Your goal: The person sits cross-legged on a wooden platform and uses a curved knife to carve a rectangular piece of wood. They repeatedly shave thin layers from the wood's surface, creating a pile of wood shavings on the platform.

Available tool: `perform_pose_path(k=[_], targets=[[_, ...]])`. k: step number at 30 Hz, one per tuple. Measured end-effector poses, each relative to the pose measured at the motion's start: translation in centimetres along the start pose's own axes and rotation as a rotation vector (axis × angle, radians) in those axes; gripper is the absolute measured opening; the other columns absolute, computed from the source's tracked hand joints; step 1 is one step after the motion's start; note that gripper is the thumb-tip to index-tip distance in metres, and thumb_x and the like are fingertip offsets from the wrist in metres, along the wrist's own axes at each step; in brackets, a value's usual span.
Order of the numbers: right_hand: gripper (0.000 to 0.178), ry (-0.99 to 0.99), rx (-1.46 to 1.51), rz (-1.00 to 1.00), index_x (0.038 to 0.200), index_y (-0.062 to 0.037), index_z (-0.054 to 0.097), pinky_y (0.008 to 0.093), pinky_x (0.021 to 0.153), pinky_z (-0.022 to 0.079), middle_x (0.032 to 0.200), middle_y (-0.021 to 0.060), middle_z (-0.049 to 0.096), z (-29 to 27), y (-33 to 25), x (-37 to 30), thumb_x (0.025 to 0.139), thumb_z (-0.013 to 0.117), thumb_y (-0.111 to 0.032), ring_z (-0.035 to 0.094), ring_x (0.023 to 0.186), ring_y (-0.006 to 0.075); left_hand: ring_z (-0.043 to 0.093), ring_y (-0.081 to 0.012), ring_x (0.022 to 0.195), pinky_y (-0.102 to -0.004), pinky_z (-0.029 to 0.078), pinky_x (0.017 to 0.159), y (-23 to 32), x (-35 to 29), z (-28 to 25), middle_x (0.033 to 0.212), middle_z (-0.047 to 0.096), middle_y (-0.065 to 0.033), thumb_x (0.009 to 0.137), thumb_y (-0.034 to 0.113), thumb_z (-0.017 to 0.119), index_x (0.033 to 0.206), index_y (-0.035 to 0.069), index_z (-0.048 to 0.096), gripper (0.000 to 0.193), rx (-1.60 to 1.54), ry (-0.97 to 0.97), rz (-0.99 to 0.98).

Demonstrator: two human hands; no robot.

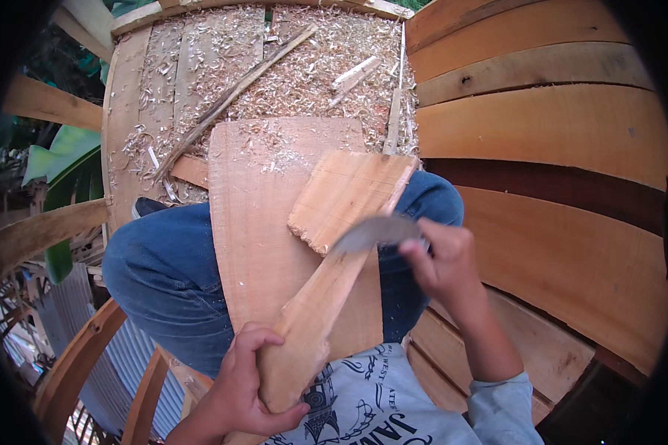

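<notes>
The right hand [447, 261] is closed in a fist around the hidden grip of a curved metal blade [365, 234], blurred over the narrow neck of a paddle-shaped wooden piece [323, 289]. The left hand [254, 382] is wrapped around the piece's rounded near end. For clean shaving, I would judge, the left grip should stay firm and out of the blade's path, with shallow strokes following the grain. The piece slants above a wide, smooth, pale board [249, 215] laid over the person's jeans [167, 274]; its broad far head is squarish, with one ragged edge. Beyond, curly shavings [349, 55] blanket the plank floor [126, 96] around a rough, dark-edged stick [234, 93]. Warm-toned planks [542, 126] stand to the right.
</notes>
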State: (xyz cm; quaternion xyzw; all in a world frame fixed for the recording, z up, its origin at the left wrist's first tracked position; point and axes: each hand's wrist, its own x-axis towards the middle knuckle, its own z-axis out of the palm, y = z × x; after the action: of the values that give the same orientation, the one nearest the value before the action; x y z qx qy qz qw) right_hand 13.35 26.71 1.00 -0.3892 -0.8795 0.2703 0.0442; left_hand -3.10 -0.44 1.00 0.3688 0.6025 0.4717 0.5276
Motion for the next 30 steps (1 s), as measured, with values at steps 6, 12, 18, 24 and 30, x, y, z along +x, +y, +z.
perform_pose_path(k=[6, 12, 18, 24, 30], targets=[[0.048, -0.054, -0.086, -0.213, 0.067, 0.0003, 0.055, 0.0397, 0.046, 0.040, 0.053, 0.0204, 0.050, -0.2, -1.2, -0.7, 0.090, 0.059, -0.041, 0.054, 0.051, 0.0389, 0.051, -0.0312, 0.093, -0.0382, 0.041, 0.082, 0.5, 0.5, -0.3, 0.102, 0.047, -0.0193, 0.060, 0.030, 0.082, 0.119, 0.003, 0.038, 0.078, 0.087, -0.022, -0.004], [0.048, -0.038, -0.082, -0.027, 0.064, -0.0003, 0.054, 0.0380, 0.047, 0.041, 0.054, 0.0182, 0.050, -0.9, 0.3, 1.2, 0.088, 0.062, -0.040, 0.053, 0.049, 0.0355, 0.051, -0.0318, 0.092, -0.0388, 0.041, 0.081, 0.7, 1.1, 0.0, 0.102, 0.047, -0.0191, 0.060, 0.030, 0.082, 0.118, 0.003, 0.039, 0.077, 0.052, -0.001, -0.016], [0.046, 0.045, 0.128, 0.336, 0.071, 0.0049, 0.052, 0.0324, 0.045, 0.032, 0.049, 0.0105, 0.038, -1.0, 3.3, 3.5, 0.096, 0.053, -0.033, 0.037, 0.051, 0.0102, 0.051, -0.0312, 0.092, -0.0390, 0.041, 0.082, 0.4, 0.7, -0.3, 0.102, 0.047, -0.0184, 0.059, 0.030, 0.082, 0.119, 0.005, 0.038, 0.079, 0.050, -0.013, 0.010], [0.044, 0.014, 0.335, 0.261, 0.067, 0.0023, 0.047, 0.0293, 0.046, 0.029, 0.053, 0.0011, 0.037, 1.3, 2.0, 0.2, 0.098, 0.051, -0.029, 0.034, 0.053, 0.0069, 0.051, -0.0278, 0.092, -0.0362, 0.040, 0.083, -0.1, 0.4, -0.6, 0.102, 0.047, -0.0169, 0.057, 0.027, 0.083, 0.118, 0.006, 0.037, 0.079, -0.037, -0.059, 0.006], [0.043, 0.002, 0.438, 0.304, 0.068, 0.0020, 0.053, 0.0284, 0.047, 0.029, 0.053, -0.0026, 0.038, 2.5, 1.7, 1.5, 0.095, 0.056, -0.032, 0.035, 0.053, 0.0064, 0.045, -0.0212, 0.103, -0.0328, 0.035, 0.090, -1.5, -0.1, -1.3, 0.109, 0.042, -0.0124, 0.058, 0.024, 0.080, 0.121, 0.006, 0.030, 0.083, -0.273, -0.045, -0.032]])
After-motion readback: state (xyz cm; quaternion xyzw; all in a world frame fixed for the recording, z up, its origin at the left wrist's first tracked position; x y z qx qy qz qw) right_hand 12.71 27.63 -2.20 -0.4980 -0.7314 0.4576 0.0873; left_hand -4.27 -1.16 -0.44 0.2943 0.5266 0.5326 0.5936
